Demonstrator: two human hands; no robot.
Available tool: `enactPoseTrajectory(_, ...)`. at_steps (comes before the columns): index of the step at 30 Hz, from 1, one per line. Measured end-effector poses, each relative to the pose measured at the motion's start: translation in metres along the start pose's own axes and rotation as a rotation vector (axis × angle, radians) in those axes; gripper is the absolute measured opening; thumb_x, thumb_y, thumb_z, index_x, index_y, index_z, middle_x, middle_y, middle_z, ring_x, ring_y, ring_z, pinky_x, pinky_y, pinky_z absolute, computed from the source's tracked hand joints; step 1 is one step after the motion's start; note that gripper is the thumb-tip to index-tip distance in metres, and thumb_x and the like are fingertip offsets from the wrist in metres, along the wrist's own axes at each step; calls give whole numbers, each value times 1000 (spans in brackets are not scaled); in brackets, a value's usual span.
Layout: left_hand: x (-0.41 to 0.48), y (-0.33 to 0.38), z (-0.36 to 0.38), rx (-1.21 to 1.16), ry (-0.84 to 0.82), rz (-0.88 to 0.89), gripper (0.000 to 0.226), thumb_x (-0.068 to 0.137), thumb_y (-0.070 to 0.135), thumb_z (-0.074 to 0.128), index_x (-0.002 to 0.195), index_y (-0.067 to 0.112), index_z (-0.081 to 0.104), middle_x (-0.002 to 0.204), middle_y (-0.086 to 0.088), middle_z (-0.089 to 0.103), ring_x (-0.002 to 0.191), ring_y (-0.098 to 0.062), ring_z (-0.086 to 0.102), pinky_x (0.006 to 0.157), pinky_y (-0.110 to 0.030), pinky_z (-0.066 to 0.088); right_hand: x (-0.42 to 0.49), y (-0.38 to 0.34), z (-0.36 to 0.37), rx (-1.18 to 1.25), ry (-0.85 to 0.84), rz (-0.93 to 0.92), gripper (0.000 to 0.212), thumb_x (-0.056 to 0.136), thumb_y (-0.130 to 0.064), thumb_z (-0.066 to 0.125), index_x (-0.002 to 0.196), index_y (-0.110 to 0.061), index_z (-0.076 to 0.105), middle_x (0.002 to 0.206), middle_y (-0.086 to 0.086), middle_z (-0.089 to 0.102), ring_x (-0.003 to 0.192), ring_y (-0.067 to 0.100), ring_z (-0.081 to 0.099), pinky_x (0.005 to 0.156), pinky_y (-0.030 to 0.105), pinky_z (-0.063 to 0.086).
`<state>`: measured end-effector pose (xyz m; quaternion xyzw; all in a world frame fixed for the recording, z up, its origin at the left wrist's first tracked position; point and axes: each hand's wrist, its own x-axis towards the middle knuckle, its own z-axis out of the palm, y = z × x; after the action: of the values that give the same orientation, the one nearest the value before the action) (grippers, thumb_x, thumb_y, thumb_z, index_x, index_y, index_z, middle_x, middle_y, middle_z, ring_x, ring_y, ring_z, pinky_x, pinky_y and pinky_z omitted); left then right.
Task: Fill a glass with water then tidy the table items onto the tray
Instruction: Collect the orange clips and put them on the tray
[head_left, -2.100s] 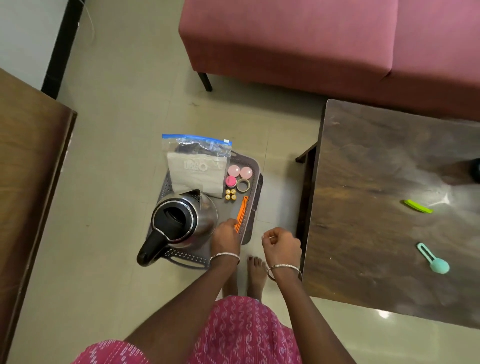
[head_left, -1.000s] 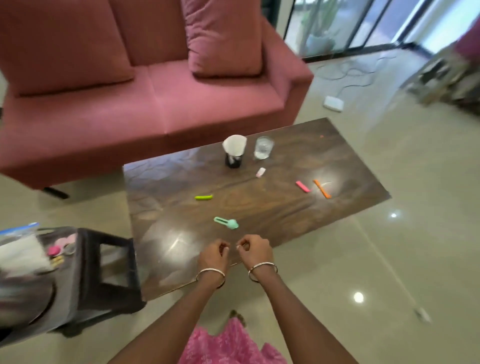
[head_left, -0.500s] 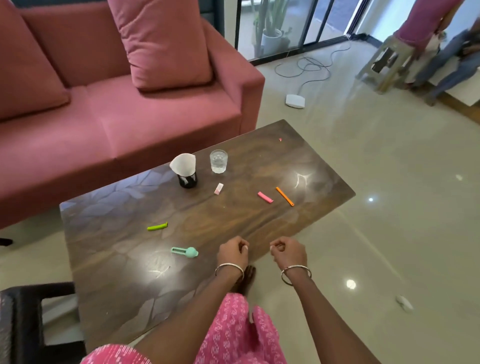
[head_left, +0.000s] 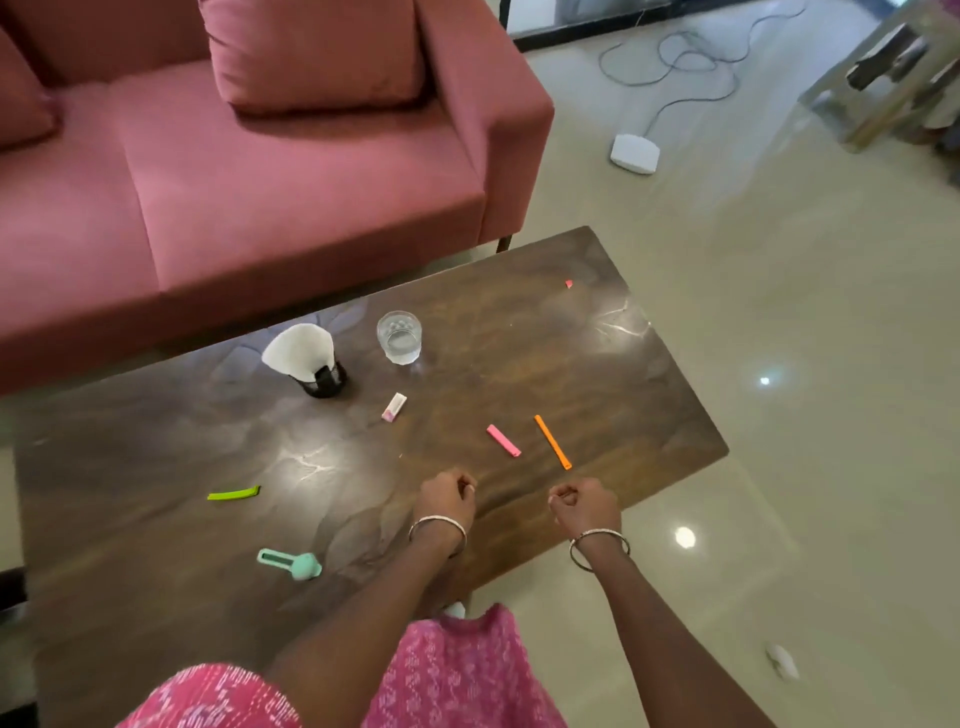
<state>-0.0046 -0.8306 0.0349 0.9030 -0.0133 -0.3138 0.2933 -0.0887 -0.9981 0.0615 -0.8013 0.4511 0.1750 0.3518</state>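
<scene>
On the dark wooden table (head_left: 597, 364) stand a glass of water (head_left: 399, 336) and a black holder with white paper (head_left: 306, 358). Loose on the top lie a small white eraser-like piece (head_left: 394, 406), a pink clip (head_left: 503, 440), an orange clip (head_left: 552, 441), a green clip (head_left: 234, 493) and a teal clip (head_left: 290, 563). My left hand (head_left: 445, 498) hovers over the near edge with curled fingers, empty. My right hand (head_left: 584, 505) is also curled shut and empty, just below the orange clip. The tray is out of view.
A pink sofa (head_left: 249, 171) with a cushion stands behind the table. On the tiled floor to the right lie a white box (head_left: 634, 153) with cables and a stool (head_left: 883, 78). A tiny pink scrap (head_left: 569, 283) sits near the table's far corner.
My view swung from the tray with the kettle on the floor to the table. Both hands, shut and empty, now hang over the table's near edge close to the pink and orange clips.
</scene>
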Motion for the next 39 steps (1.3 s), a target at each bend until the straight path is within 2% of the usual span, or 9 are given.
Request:
enactPoseTrajectory(10,63,13,26,88,-21,-101,18,86,17,56,95,23,71,96,-3,74,95,-25,67,84,-30,50,102,2,0,-168,-64,25,18,83,-15,59,80,-19,76,87,7,76,88,33,69,69,23,47)
enactPoseTrajectory(14,84,20,38,151,-48,-114,24,90,17,50,104,27,67,107,-4,70,102,-27,64,87,-34,52,139,8,2,-266,-139,-22,30,85,-3,55,88,-23,76,95,7,75,91,31,69,76,30,54)
enactPoseTrajectory(18,107,32,56,308,-115,-60,36,91,12,46,121,30,57,120,-6,62,106,-32,60,85,-38,49,175,15,6,-570,-259,-274,49,87,7,50,116,-27,70,112,9,60,104,29,60,80,34,50)
enactPoseTrajectory(23,133,38,87,467,-193,37,57,91,1,46,138,34,42,132,-4,40,104,-31,54,79,-44,51,209,26,12,-735,-363,-583,53,94,-5,51,139,-33,49,122,5,47,109,26,50,82,39,51)
enactPoseTrajectory(26,145,36,103,546,-179,75,61,88,-2,50,139,29,40,129,-5,37,98,-31,55,70,-42,49,231,28,14,-770,-389,-642,54,91,-5,54,136,-33,49,118,5,45,104,26,51,73,39,51)
enactPoseTrajectory(30,150,32,109,661,-72,114,28,90,9,50,115,20,53,124,-6,44,90,-29,58,59,-36,36,250,24,16,-854,-384,-719,40,90,-4,55,125,-25,55,118,7,45,100,28,53,68,39,51)
enactPoseTrajectory(34,143,23,110,718,25,135,13,80,19,67,92,23,62,106,-2,59,75,-21,63,54,-31,48,263,22,13,-863,-371,-733,18,89,-15,62,107,-19,63,114,8,49,98,28,54,65,36,47)
enactPoseTrajectory(36,138,16,113,703,46,109,16,79,17,69,92,22,63,104,-2,60,80,-21,64,57,-32,52,267,23,12,-898,-363,-743,16,88,-18,66,103,-17,64,113,8,50,99,28,54,68,38,49)
enactPoseTrajectory(39,129,10,114,642,-5,-19,17,91,20,53,108,19,54,118,-3,55,105,-26,56,79,-37,48,268,27,9,-894,-376,-709,15,87,-19,69,100,-16,63,110,7,50,101,29,53,70,38,50)
